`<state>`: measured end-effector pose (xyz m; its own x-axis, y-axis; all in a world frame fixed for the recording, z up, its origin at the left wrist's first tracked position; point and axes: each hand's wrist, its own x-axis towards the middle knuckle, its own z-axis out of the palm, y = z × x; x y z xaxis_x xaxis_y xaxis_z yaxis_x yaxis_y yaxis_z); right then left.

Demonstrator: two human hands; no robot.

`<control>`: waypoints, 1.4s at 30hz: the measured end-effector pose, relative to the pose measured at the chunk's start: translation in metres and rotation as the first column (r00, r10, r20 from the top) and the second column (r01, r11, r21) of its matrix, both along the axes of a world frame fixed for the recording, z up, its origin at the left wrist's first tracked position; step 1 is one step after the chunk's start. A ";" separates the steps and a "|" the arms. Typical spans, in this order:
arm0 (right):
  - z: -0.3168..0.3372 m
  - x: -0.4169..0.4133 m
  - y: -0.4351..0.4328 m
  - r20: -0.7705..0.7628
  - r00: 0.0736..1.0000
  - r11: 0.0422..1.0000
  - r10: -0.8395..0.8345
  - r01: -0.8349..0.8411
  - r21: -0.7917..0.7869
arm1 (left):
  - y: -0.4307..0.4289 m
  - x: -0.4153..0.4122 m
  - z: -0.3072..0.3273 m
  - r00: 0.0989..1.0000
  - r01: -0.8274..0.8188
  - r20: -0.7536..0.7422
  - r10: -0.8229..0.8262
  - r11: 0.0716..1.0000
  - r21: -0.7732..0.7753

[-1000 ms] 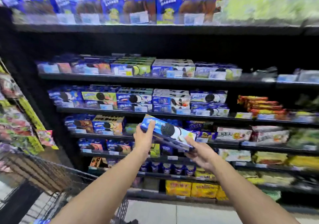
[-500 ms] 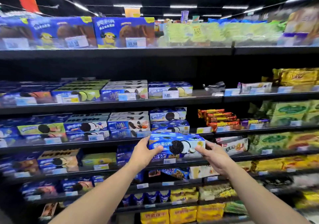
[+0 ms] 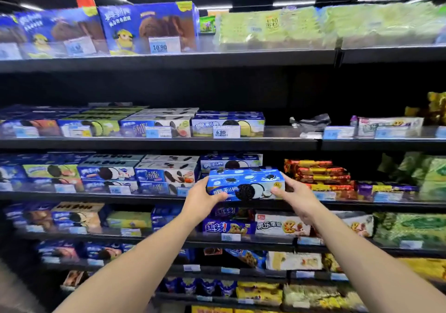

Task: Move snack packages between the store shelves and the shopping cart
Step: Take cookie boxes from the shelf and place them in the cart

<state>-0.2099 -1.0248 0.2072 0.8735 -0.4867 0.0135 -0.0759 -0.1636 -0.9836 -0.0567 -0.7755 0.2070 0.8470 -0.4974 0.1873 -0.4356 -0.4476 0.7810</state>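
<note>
A blue cookie box (image 3: 245,184) with a black sandwich cookie printed on its front is held level between both hands, at the front edge of the middle shelf (image 3: 362,204). My left hand (image 3: 201,200) grips its left end, thumb along the lower front. My right hand (image 3: 298,198) grips its right end, fingers over the top corner. The box sits in front of another blue cookie box (image 3: 230,161) on that shelf. The shopping cart is out of view.
Rows of blue cookie boxes (image 3: 108,174) fill the shelves to the left. Red and yellow wrapped bars (image 3: 318,174) lie just right of the held box, green packs (image 3: 429,175) farther right. A dark gap (image 3: 277,119) shows on the shelf above.
The view has tilted up, and the cart has left the frame. Both hands have carried the box up and forward to the middle shelf, turning it level.
</note>
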 end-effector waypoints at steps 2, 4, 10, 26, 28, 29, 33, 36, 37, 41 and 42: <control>-0.002 0.014 -0.008 0.000 1.000 0.999 0.003 -0.003 -0.040 | -0.007 0.011 0.006 1.000 -0.015 0.015 0.014 0.999 0.031; -0.003 0.027 -0.016 -0.007 1.000 0.998 -0.005 0.004 -0.064 | -0.013 0.023 0.010 0.999 -0.029 0.034 0.026 0.994 0.102; -0.020 0.056 -0.023 -0.064 0.997 0.991 -0.052 0.044 -0.124 | -0.025 0.047 0.008 0.992 -0.050 0.123 0.018 0.963 0.264; -0.019 0.091 -0.009 -0.127 0.992 0.913 -0.003 -0.049 -0.406 | -0.033 0.052 -0.014 0.715 -0.306 0.685 -0.139 0.819 0.485; -0.020 0.092 -0.003 -0.128 0.992 0.898 -0.018 -0.040 -0.437 | -0.032 0.052 -0.013 0.730 -0.278 0.671 -0.130 0.840 0.466; -0.020 0.092 -0.001 -0.134 0.991 0.890 -0.026 -0.038 -0.455 | -0.032 0.052 -0.013 0.737 -0.258 0.660 -0.145 0.843 0.473; -0.016 0.089 0.001 -0.204 0.976 0.863 -0.073 -0.040 -0.503 | -0.031 0.048 -0.012 0.766 -0.211 0.622 -0.164 0.849 0.484; -0.018 0.082 0.007 -0.232 0.964 0.846 -0.131 -0.013 -0.533 | -0.028 0.039 -0.011 0.797 -0.189 0.584 -0.155 0.854 0.484; -0.020 0.079 0.010 -0.243 0.960 0.840 -0.142 -0.013 -0.543 | -0.025 0.035 -0.013 0.812 -0.182 0.564 -0.148 0.855 0.486; -0.028 0.064 0.024 -0.259 0.960 0.811 -0.109 -0.064 -0.581 | -0.012 0.013 -0.025 0.902 -0.135 0.410 -0.134 0.815 0.564; -0.031 0.061 0.028 -0.254 0.962 0.799 -0.097 -0.077 -0.597 | -0.008 0.007 -0.030 0.922 -0.118 0.361 -0.138 0.790 0.602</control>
